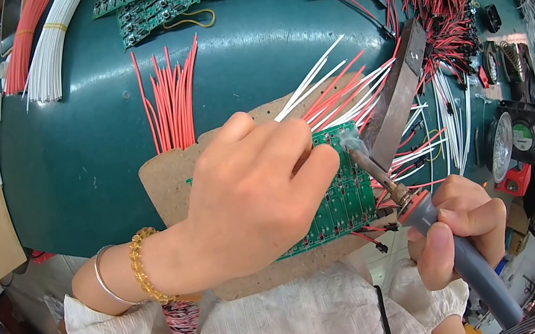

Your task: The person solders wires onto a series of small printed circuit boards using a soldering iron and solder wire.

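My right hand [467, 221] grips a soldering iron [470, 267] by its grey handle. The iron's tip touches or nearly touches the upper right part of a green circuit board panel [347, 206], and a wisp of smoke rises there. Over the board's left part, my left hand [257, 190] is closed with curled fingers; whatever they pinch is hidden behind the hand. Red and white wires [340, 93] fan out from the board's far edge. The panel lies on a brown fibre board [166, 181]. A dark metal bar [400, 93] lies slantwise across the wires.
Loose red wires [174, 105] lie beyond my left hand. Red and white wire bundles [52, 62] sit far left, stacked green circuit boards [158, 11] at the back. Right of the bar are a tangled heap of red leads [443, 7] and a small fan [523, 133].
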Action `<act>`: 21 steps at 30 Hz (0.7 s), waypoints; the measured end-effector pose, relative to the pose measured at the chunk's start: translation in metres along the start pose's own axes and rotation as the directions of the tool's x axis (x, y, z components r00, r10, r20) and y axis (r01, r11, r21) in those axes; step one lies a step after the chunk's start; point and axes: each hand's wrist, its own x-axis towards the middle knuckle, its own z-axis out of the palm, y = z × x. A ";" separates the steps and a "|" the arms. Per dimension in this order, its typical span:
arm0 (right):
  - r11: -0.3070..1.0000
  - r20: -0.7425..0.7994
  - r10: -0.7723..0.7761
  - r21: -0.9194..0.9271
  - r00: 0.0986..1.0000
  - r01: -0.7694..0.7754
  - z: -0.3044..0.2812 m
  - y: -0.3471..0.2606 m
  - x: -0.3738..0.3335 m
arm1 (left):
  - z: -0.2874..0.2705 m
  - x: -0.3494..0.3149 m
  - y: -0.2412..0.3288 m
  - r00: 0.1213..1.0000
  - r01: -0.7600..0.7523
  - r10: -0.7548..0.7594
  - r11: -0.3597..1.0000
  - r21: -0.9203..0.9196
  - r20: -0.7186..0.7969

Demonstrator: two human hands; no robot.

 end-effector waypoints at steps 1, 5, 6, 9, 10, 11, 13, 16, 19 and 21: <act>1.000 -0.002 -0.001 -0.001 1.000 0.001 -0.001 0.000 -0.001 | -0.003 -0.001 0.002 1.000 -0.002 0.002 1.000 0.000 0.000; 0.994 -0.024 0.081 0.081 0.996 -0.079 -0.018 -0.004 -0.005 | -0.028 0.001 0.020 0.982 0.156 -0.153 0.988 -0.017 0.111; 0.986 -0.030 0.113 0.129 0.993 -0.108 -0.025 -0.006 -0.007 | -0.031 0.002 0.023 0.961 0.252 -0.245 0.967 -0.038 0.131; 0.989 -0.097 0.045 0.145 0.994 -0.031 -0.028 -0.010 -0.015 | -0.029 0.003 0.026 0.958 0.285 -0.287 0.944 -0.169 0.009; 0.992 -0.109 0.016 0.127 0.994 -0.002 -0.024 -0.012 -0.018 | -0.026 0.001 0.027 0.958 0.285 -0.287 0.944 -0.166 0.010; 0.995 -0.118 0.053 0.091 0.992 -0.042 -0.019 -0.015 -0.023 | -0.022 -0.001 0.028 0.964 0.266 -0.266 0.948 -0.175 0.021; 0.994 -0.096 0.090 0.078 0.991 -0.083 -0.017 -0.013 -0.028 | -0.015 -0.004 0.028 0.970 0.243 -0.241 0.952 -0.187 0.033; 0.982 -0.129 0.185 0.068 0.974 -0.177 -0.014 -0.013 -0.036 | -0.010 -0.006 0.028 0.981 0.190 -0.183 0.973 -0.132 0.058; 0.973 -0.094 0.228 0.058 0.969 -0.224 -0.015 -0.013 -0.041 | -0.007 -0.005 0.026 0.984 0.173 -0.163 0.970 -0.170 0.073; 0.980 -0.071 0.191 0.067 0.979 -0.186 -0.015 -0.013 -0.047 | -0.005 -0.004 0.026 0.989 0.133 -0.121 0.980 -0.145 0.089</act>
